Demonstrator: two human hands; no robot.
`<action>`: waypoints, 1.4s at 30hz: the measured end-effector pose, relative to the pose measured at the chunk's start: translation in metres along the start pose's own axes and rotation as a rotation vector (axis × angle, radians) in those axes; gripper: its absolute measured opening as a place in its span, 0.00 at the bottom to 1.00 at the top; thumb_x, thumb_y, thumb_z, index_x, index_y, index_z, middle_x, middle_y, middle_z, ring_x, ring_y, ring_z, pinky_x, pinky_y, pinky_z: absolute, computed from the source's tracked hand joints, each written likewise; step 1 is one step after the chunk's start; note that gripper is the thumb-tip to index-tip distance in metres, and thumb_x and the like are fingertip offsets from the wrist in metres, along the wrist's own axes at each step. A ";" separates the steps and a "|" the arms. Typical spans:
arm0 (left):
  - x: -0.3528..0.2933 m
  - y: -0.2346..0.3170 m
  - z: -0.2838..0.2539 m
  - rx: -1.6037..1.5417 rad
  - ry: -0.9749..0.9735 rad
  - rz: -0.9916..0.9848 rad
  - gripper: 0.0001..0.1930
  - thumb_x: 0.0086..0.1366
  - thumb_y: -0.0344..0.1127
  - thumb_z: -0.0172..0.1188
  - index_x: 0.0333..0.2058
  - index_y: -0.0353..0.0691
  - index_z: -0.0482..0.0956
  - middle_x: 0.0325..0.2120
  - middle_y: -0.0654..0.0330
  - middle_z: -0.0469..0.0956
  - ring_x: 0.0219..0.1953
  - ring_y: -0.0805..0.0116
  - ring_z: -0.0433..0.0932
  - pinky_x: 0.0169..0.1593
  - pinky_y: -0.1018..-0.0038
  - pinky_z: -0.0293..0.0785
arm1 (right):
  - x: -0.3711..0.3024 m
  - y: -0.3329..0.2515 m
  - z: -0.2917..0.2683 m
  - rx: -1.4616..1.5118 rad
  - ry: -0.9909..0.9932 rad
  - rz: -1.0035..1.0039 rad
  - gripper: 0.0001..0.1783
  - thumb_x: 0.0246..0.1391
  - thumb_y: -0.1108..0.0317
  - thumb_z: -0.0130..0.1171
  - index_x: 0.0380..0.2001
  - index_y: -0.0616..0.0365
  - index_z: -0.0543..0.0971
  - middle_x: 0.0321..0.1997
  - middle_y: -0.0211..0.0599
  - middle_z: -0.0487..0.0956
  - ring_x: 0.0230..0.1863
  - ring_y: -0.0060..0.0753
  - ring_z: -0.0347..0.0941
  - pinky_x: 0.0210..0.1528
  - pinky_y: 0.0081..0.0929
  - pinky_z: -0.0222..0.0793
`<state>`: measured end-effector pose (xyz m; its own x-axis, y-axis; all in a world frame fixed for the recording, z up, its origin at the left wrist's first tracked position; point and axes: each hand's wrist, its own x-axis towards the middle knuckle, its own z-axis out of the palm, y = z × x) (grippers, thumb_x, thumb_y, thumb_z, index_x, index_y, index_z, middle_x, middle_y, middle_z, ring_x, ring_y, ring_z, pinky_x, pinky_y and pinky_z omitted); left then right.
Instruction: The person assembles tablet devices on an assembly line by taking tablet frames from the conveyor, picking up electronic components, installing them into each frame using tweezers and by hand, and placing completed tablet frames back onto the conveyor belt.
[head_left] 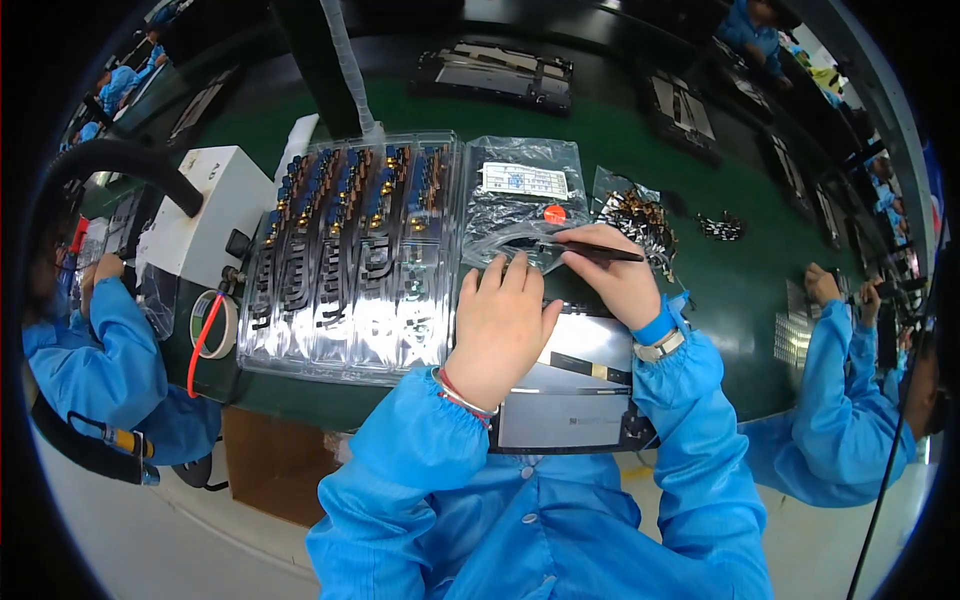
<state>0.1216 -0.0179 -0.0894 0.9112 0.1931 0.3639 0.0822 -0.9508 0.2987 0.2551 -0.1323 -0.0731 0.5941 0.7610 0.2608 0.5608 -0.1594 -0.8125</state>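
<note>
My left hand [503,325] lies palm down with its fingers stretched out, over the upper left part of a flat dark-framed panel [560,418] with grey plates. Its fingertips reach the lower edge of a clear plastic bag [512,215] that bears a white label and a red round sticker. My right hand [622,285] is closed around dark tweezers [605,252], just right of the left fingertips. The tips of the tweezers lie over the bag's lower edge. What lies under my left palm is hidden.
Left of the panel stands a clear tray [400,345] with rows of small blue, gold and black parts. Beyond my right hand lie heaps of small parts [640,215] [720,226]. A white box [215,215] and a tape roll [214,323] are at left. Co-workers sit on both sides.
</note>
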 end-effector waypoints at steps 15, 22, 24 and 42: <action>-0.001 0.000 -0.005 -0.047 -0.012 -0.004 0.21 0.56 0.44 0.54 0.43 0.34 0.72 0.47 0.52 0.70 0.50 0.56 0.67 0.50 0.60 0.63 | 0.002 -0.007 -0.001 -0.169 -0.013 0.052 0.12 0.42 0.76 0.61 0.34 0.60 0.79 0.34 0.39 0.79 0.35 0.32 0.76 0.38 0.22 0.71; -0.002 -0.008 0.007 -0.028 -0.016 0.026 0.22 0.55 0.41 0.56 0.45 0.33 0.70 0.48 0.51 0.69 0.50 0.55 0.67 0.51 0.60 0.62 | -0.049 -0.034 -0.038 0.169 0.103 0.213 0.09 0.46 0.80 0.56 0.34 0.64 0.78 0.38 0.38 0.77 0.39 0.27 0.73 0.43 0.21 0.69; -0.006 0.004 -0.016 0.054 -0.006 0.063 0.24 0.54 0.40 0.57 0.46 0.33 0.68 0.47 0.51 0.70 0.50 0.55 0.67 0.51 0.60 0.62 | -0.095 -0.056 -0.067 0.210 0.216 0.214 0.09 0.43 0.83 0.57 0.31 0.64 0.79 0.34 0.40 0.78 0.37 0.30 0.74 0.42 0.23 0.70; -0.242 -0.156 -0.136 -1.599 1.166 -0.713 0.22 0.65 0.41 0.35 0.49 0.30 0.67 0.45 0.50 0.72 0.50 0.59 0.69 0.57 0.68 0.61 | -0.058 -0.207 0.322 1.492 -0.680 0.648 0.15 0.55 0.66 0.54 0.45 0.58 0.72 0.43 0.32 0.74 0.44 0.21 0.70 0.45 0.18 0.67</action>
<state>-0.1663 0.1170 -0.1045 0.2191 0.9735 -0.0659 -0.6956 0.2032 0.6891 -0.0811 0.0586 -0.0880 -0.0542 0.9792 -0.1955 -0.8351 -0.1518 -0.5288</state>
